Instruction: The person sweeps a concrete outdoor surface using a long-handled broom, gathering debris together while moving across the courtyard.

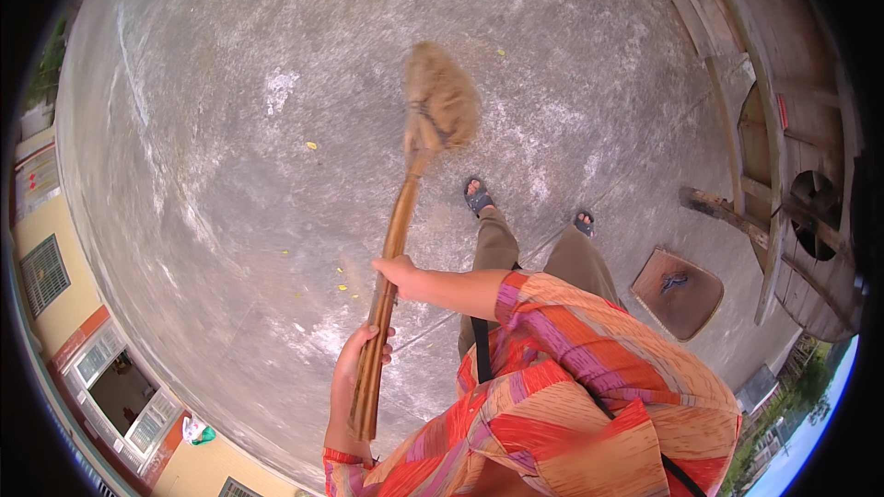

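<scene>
A straw broom (pixel 396 221) with a long brown wooden handle slants up and away in front of me. Its bushy head (pixel 442 97) is blurred over the grey concrete floor (pixel 249 166). Around the middle of the handle wraps my right hand (pixel 401 276), closed. Lower down, near the handle's end, my left hand (pixel 359 354) also grips it, fingers curled round the shaft. Small yellow leaves (pixel 343 288) lie on the concrete left of the handle, and another leaf (pixel 311 145) is nearer the broom head.
My sandalled feet (pixel 478 195) stand right of the broom. A brown flat tray-like thing (pixel 695 308) with something dark on it lies farther right. Beyond it rises a wooden structure (pixel 773 129) with a round bladed opening. At left stands a cream building (pixel 46 281) with barred windows.
</scene>
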Motion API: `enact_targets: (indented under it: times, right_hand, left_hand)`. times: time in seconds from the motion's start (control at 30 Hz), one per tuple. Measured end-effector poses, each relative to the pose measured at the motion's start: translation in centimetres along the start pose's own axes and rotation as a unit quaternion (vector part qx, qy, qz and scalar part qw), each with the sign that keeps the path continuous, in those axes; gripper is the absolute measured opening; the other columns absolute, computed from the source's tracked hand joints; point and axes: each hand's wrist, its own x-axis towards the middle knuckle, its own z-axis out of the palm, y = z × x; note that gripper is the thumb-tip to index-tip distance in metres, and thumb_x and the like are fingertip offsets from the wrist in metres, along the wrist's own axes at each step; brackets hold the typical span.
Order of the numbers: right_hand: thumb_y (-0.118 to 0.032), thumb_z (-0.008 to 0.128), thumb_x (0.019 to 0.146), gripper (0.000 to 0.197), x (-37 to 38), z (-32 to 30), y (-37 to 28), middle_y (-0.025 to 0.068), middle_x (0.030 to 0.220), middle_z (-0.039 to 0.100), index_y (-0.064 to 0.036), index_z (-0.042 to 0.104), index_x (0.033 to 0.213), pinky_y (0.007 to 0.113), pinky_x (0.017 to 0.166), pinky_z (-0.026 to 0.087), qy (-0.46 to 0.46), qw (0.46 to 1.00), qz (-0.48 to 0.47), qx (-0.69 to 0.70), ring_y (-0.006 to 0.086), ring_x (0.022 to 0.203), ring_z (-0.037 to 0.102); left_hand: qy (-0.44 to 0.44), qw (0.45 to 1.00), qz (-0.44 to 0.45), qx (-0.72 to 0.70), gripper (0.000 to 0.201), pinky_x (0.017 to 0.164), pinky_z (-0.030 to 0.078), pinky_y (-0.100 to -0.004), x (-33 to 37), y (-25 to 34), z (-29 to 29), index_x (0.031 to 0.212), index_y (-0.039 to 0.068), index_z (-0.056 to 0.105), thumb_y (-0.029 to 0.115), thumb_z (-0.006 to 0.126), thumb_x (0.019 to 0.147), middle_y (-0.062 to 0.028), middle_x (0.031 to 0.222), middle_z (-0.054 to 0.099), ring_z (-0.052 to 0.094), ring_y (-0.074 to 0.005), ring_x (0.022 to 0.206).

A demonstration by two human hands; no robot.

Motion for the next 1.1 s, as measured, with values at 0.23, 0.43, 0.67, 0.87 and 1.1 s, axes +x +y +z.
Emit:
enact_targets:
  times: [0.23, 0.43, 0.67, 0.87, 1.1]
  right_hand:
    - [-0.014, 0.058, 0.072, 0.016, -4.3, 3.9, 3.5, 0.0073, 0.066, 0.049, -0.0031, 0.048, 0.079, 0.033, 0.05, 0.043, -0.174, 0.984, 0.035, 0.03, 0.0172, 0.058, 0.051]
    - [-0.01, 0.057, 0.077, 0.014, -10.4, -2.8, 9.3, 0.0088, 0.076, 0.052, -0.0034, 0.046, 0.083, 0.036, 0.064, 0.047, -0.164, 0.979, 0.06, 0.103, 0.0209, 0.071, 0.054]
    - [-0.01, 0.054, 0.075, 0.008, -16.2, -21.1, 13.8, 0.0103, 0.074, 0.052, -0.0056, 0.048, 0.074, 0.039, 0.073, 0.045, -0.083, 0.972, 0.106, 0.193, 0.0259, 0.074, 0.053]
    - [-0.012, 0.053, 0.068, 0.012, -8.7, -38.2, 17.8, 0.0094, 0.076, 0.05, -0.0059, 0.046, 0.075, 0.044, 0.073, 0.045, 0.022, 0.949, 0.072, 0.305, 0.0264, 0.071, 0.051]
    - [-0.012, 0.052, 0.068, 0.021, -3.7, -34.5, 19.2, 0.0126, 0.084, 0.048, -0.0035, 0.045, 0.086, 0.05, 0.075, 0.044, 0.055, 0.935, 0.084, 0.339, 0.03, 0.079, 0.05]
  left_hand:
    - [0.039, 0.994, 0.052, 0.092, 0.065, 0.049, 0.046, -0.0266, -5.0, -2.3, -2.0, 0.13, 0.008, 0.03, 0.018, 0.054, 0.07, -0.0047, 0.08, 0.049, 0.052, -0.0126, 0.059]
    - [-0.057, 0.991, -0.007, 0.121, 0.075, 0.048, 0.046, -0.0237, -9.5, -8.6, -1.9, 0.131, 0.01, 0.026, 0.023, 0.061, 0.066, -0.003, 0.075, 0.047, 0.049, -0.01, 0.054]
    - [-0.244, 0.946, -0.098, 0.192, 0.071, 0.057, 0.044, -0.0238, -4.7, -19.3, 4.0, 0.131, 0.007, 0.029, 0.034, 0.055, 0.071, -0.0027, 0.086, 0.049, 0.049, -0.0088, 0.068]
    - [-0.228, 0.902, -0.179, 0.32, 0.035, 0.055, 0.042, -0.0229, 4.1, -23.6, 13.6, 0.089, 0.008, 0.056, 0.04, 0.058, 0.074, -0.0029, 0.076, 0.055, 0.052, -0.0123, 0.062]
    - [-0.14, 0.936, -0.123, 0.299, 0.038, 0.053, 0.044, -0.0228, 5.0, -23.5, 10.5, 0.089, 0.002, 0.058, 0.037, 0.061, 0.074, -0.0063, 0.076, 0.058, 0.053, -0.0116, 0.06]
